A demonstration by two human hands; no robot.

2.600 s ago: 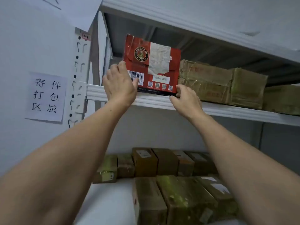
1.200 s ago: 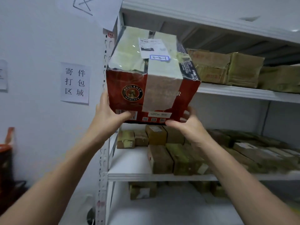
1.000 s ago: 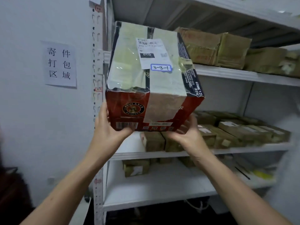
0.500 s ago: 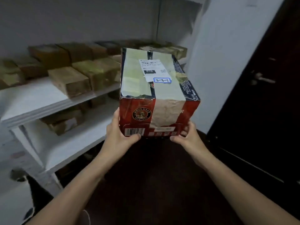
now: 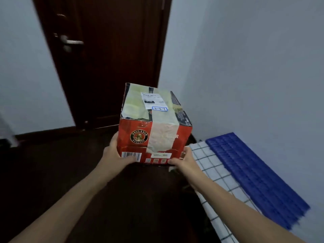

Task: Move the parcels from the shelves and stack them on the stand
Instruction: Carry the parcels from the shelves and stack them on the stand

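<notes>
The parcel [image 5: 155, 130] is a red carton with a round brewery emblem on its near face, wide strips of pale tape [image 5: 162, 137] over the top and front, and a white shipping label [image 5: 152, 100] on the top surface. A small blue-edged sticker [image 5: 159, 108] marked "3-3-1" sits at the label's lower edge. The parcel is in mid-air, in front of the person at the centre of the view, above the dark floor [image 5: 52, 163] and touching no surface. The left hand [image 5: 114, 156] grips the lower left corner, with the thumb laid across the barcode [image 5: 131, 156] on the near face and the fingers hidden under the carton. The right hand [image 5: 184, 159] grips the lower right corner, with the thumb on the near face and the fingers wrapped beneath. The parcel is tilted slightly, its top leaning away from the person. Behind it stands a dark brown door [image 5: 108, 58] with a metal handle [image 5: 71, 42]. Along the right wall [image 5: 254, 67] lies the blue ribbed stand [image 5: 254, 176], low and to the right of the parcel. A white checked cloth [image 5: 215, 172] runs along the near edge of the stand; this area is blurred, so it cannot be told whether the cloth lies on the stand or beside it.
</notes>
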